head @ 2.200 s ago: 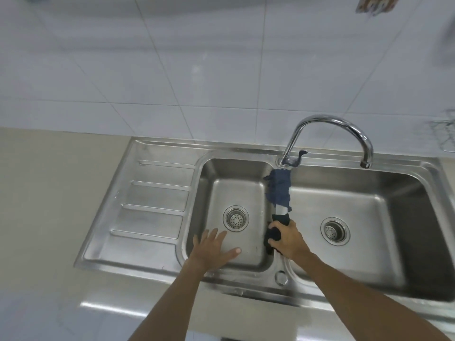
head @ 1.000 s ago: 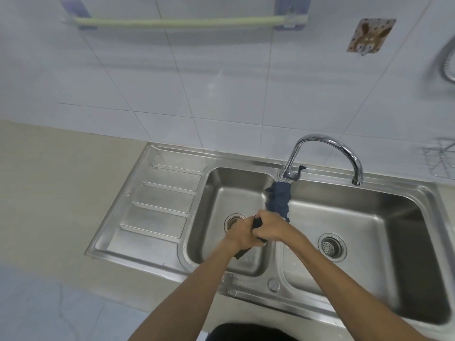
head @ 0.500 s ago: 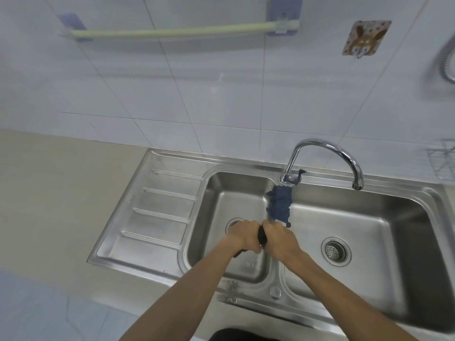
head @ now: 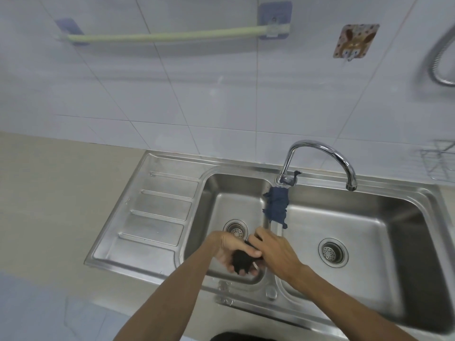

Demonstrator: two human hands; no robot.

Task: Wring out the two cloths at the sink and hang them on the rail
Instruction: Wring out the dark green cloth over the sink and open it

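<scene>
The room was evenly and softly lit, with pale glare streaking the steel sink [head: 162, 205] and the tap [head: 320, 148]. The rail [head: 167, 36] cast a faint shadow on the tiled wall [head: 197, 94] below it. Straight lines bowed toward the edges, and the hose [head: 435, 60] at the right edge was smeared with blur.

Looks like a home kitchen: steel double sink [head: 162, 205] with a curved tap [head: 322, 153], tiled wall [head: 197, 89], towel rail [head: 167, 36].

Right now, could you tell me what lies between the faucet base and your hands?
In the head view, the blue cloth lies draped over the sink divider, between faucet base and hands.
</scene>
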